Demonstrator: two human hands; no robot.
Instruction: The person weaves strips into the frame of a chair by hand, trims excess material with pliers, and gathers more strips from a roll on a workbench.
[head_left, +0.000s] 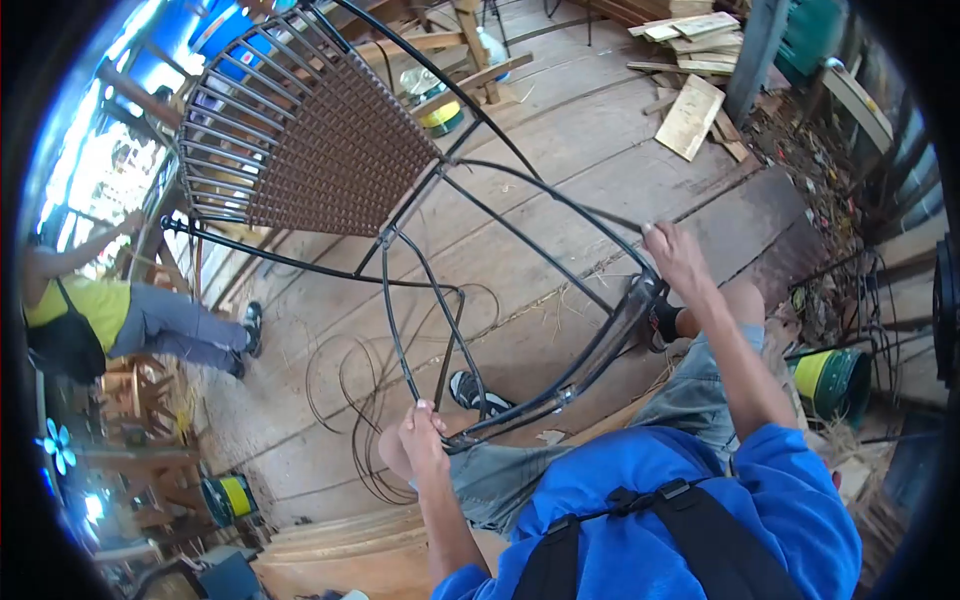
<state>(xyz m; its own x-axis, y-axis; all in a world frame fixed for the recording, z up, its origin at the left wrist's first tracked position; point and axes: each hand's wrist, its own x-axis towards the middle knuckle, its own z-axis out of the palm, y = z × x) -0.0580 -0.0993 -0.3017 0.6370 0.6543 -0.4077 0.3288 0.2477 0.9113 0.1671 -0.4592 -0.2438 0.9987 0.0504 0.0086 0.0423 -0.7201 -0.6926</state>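
A chair frame (520,235) of dark metal tubes lies tilted in front of me, its lower end close to my lap. Brown weaving covers part of the backrest (345,150); bare slats fan out beyond it at the upper left. My left hand (423,436) is closed around a tube at the near left corner. On the right, my right hand (677,262) grips the frame by its right corner, with the fingers at a tube end. Thin brown strands (350,400) lie in loose loops on the floor beside my left hand.
A person in a yellow top (110,315) stands at the left. Wood offcuts (690,115) are piled at the upper right. Green and yellow containers stand at the right (832,383), lower left (230,498) and behind the chair (440,118). Planks (290,440) form the floor.
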